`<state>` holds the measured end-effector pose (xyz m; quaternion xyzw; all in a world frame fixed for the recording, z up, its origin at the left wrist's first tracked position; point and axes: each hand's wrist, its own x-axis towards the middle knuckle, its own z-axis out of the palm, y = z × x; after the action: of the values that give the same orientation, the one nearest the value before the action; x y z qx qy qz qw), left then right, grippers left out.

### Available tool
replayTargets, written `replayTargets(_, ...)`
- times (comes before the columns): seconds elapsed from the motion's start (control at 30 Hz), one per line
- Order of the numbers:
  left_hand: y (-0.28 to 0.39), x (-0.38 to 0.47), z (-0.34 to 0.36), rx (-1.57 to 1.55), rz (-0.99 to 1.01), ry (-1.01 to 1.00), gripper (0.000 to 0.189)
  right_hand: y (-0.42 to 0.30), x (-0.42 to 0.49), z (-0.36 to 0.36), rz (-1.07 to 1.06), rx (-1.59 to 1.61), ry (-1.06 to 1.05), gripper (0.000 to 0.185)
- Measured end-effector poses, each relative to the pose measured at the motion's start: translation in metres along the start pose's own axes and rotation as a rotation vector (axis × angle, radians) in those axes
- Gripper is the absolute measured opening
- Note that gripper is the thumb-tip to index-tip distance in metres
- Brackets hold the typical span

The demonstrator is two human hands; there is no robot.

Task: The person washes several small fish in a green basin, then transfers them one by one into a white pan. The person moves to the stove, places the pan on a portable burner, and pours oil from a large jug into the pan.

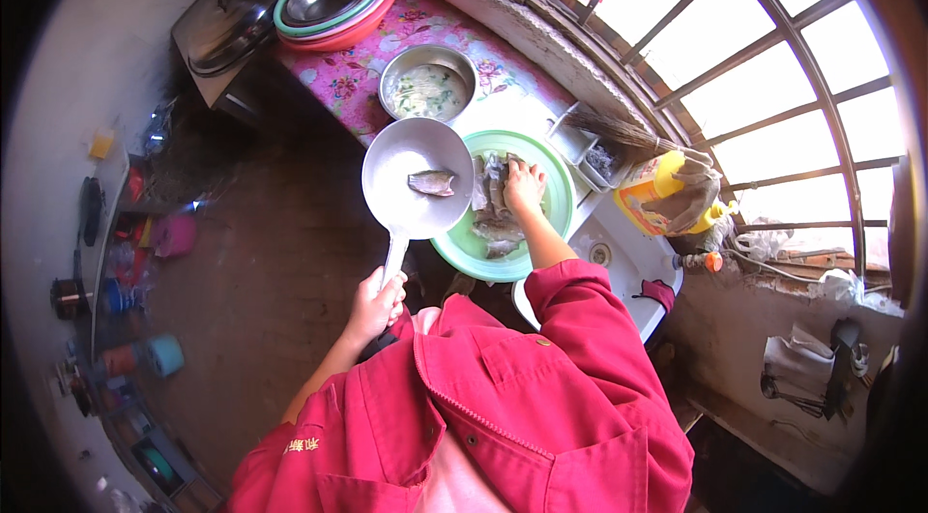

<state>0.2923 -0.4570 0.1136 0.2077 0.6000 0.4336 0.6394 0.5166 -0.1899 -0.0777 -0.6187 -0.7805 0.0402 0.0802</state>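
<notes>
My left hand (380, 303) grips the handle of a large pale metal ladle (391, 208), level beside the basin. One piece of fish (431, 183) lies in the ladle's wide bowl. My right hand (523, 188) reaches into a light green plastic basin (563, 186) and touches the fish pieces (494, 183) there. Whether its fingers close on a piece, I cannot tell. Several grey-skinned pieces lie in the basin. Behind the ladle stands a stainless steel bowl (465, 65) of pale liquid with chopped green bits (431, 92).
A floral tablecloth (348, 89) covers the counter, where stacked basins (373, 16) stand at the far end. To the right are a white sink (631, 259), a yellow jug (652, 183) with a cloth over it, a straw brush (616, 127) and a barred window (776, 27).
</notes>
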Motion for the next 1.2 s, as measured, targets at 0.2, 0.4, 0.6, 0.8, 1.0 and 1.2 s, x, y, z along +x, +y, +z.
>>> replayTargets(0.2,-0.004,0.000,-0.005,-0.006,0.014,0.001,0.014,0.000,0.006,-0.003,-0.043,-0.120,-0.195,0.024)
replayTargets(0.4,-0.002,0.002,-0.009,-0.006,0.031,-0.019,0.014,0.010,-0.017,-0.002,-0.152,-0.122,-0.187,0.021)
replayTargets(0.6,-0.008,0.014,-0.010,-0.024,0.020,-0.052,0.016,0.013,-0.024,-0.048,-0.180,0.027,-0.070,0.012)
replayTargets(0.8,-0.006,0.024,-0.003,-0.014,0.019,-0.114,0.018,0.015,-0.032,-0.079,-0.185,0.042,-0.057,0.014)
replayTargets(1.0,-0.004,0.029,0.005,-0.027,0.013,-0.133,0.018,0.031,-0.044,-0.081,-0.229,-0.041,-0.088,0.011)
replayTargets(1.2,-0.003,0.029,0.009,-0.005,-0.009,-0.140,0.017,0.036,-0.049,-0.088,-0.227,-0.052,-0.111,0.009)
